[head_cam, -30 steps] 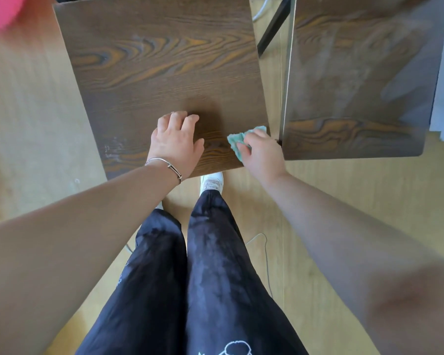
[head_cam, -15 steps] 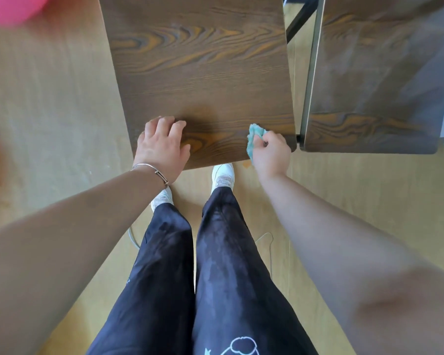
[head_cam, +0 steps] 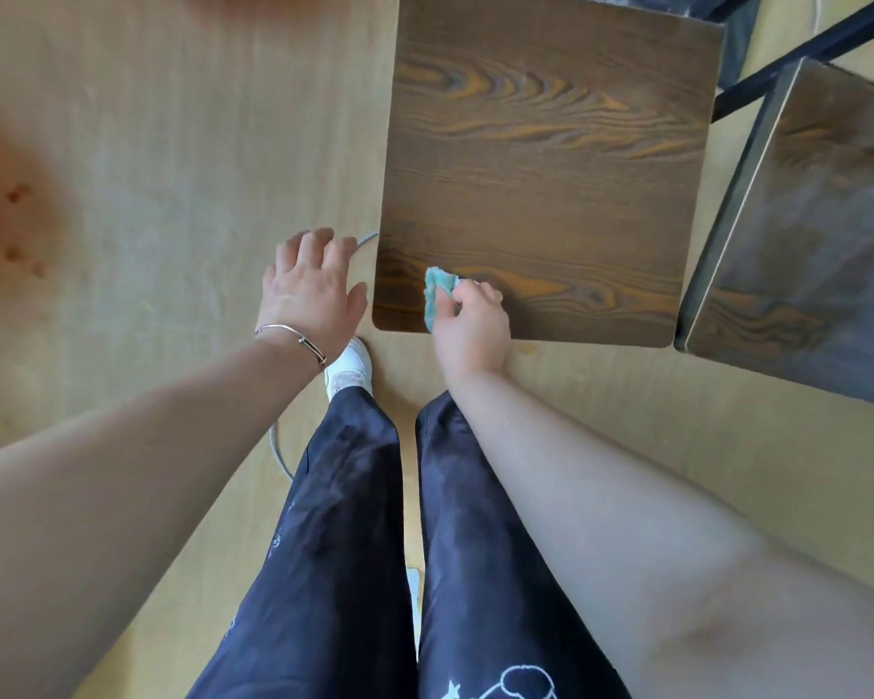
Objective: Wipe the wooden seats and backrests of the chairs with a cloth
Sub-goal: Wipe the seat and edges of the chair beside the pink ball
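Observation:
A dark wooden chair seat (head_cam: 541,169) with orange grain fills the upper middle of the head view. My right hand (head_cam: 470,325) holds a small teal cloth (head_cam: 437,292) pressed on the seat near its front left corner. My left hand (head_cam: 311,290) hovers off the seat, just left of that corner, fingers spread and holding nothing. A second wooden chair seat (head_cam: 808,244) stands close on the right, tilted in view, with a dull grey film on it.
Light wooden floor (head_cam: 147,143) lies all around. A thin grey cable (head_cam: 281,451) runs on the floor beside my left leg. Black metal chair frame bars (head_cam: 798,58) cross at the top right. My legs and a white shoe (head_cam: 349,368) stand right before the seat.
My right hand slid the cloth leftward from the seat's front right corner to its front left corner. My left hand came off the seat and now hangs beside it. The view shifted left.

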Demonstrator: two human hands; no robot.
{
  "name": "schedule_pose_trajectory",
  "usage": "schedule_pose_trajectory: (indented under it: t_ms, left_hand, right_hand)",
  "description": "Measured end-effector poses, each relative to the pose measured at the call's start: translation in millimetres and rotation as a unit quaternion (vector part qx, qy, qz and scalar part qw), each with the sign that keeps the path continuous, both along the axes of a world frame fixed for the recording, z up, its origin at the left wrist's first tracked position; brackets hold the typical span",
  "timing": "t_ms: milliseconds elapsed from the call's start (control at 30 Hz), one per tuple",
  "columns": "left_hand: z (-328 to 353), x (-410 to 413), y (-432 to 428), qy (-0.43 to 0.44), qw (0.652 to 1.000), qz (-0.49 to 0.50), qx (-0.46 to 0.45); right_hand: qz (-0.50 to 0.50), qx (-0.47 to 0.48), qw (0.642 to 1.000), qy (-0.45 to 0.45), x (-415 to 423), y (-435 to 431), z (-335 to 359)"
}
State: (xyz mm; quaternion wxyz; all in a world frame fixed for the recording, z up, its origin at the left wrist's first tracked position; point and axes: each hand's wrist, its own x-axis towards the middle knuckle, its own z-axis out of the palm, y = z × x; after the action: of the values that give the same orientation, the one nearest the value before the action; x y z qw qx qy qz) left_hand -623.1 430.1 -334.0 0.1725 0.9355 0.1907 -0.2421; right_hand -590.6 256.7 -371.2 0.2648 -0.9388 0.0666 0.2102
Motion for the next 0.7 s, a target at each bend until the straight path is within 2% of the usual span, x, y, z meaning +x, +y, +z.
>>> schedule_pose_trajectory:
  t_ms: [167, 267, 400, 533, 700]
  left_hand:
    - [13, 1, 7, 0.007, 1.0, 0.0, 0.003]
    - [23, 14, 0, 0.005, 1.0, -0.016, 0.01]
    - [25, 46, -25, 0.0, 1.0, -0.023, 0.004]
    - [17, 85, -61, -0.004, 0.999, -0.036, -0.007]
    - [6, 131, -95, -0.034, 0.998, -0.055, -0.021]
  right_hand:
    - [0.04, 0.062, 0.997, 0.014, 1, 4, 6]
    - [-0.006, 0.092, 0.995, 0.024, 29, -28, 19]
    - [-0.102, 0.05, 0.993, -0.011, 111, -88, 24]
    - [-0.132, -0.018, 0.991, -0.033, 210, -136, 24]
    - [-0.132, -0.049, 0.989, -0.048, 303, -156, 16]
